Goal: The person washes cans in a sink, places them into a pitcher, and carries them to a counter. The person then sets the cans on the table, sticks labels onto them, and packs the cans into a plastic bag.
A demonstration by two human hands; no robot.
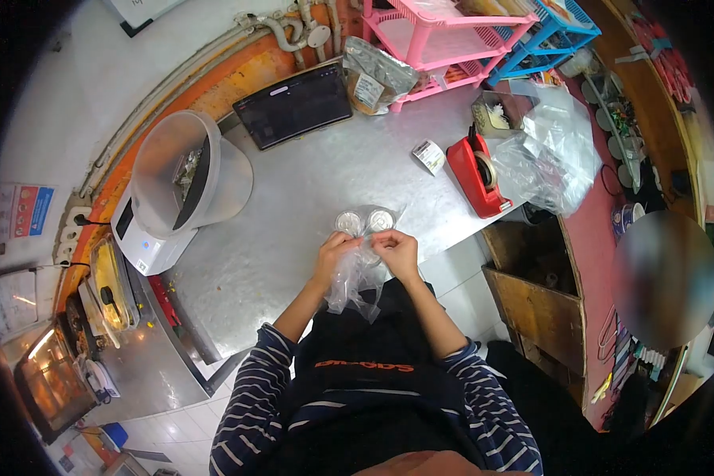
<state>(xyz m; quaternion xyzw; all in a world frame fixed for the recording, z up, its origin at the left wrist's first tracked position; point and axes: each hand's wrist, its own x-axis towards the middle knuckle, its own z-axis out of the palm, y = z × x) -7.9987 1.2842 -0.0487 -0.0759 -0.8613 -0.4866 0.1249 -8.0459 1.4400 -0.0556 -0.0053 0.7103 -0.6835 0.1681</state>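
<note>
At the front edge of the steel table, two round-lidded containers, a left one (348,223) and a right one (381,219), stand side by side inside a clear plastic bag (349,284). My left hand (337,250) has its fingers closed on the bag's gathered plastic, just in front of the left container. My right hand (397,252) pinches the plastic beside it, close to the right container. The loose end of the bag hangs down toward my apron. Behind my fingers, the lower parts of the containers are hidden.
A white scale (155,242) carries a translucent bucket (234,178) on the left. A tablet (293,107) leans at the back. On the right are a red tape dispenser (474,176), a paper label (429,156) and a pile of clear bags (551,151). Pink shelves (452,47) stand behind.
</note>
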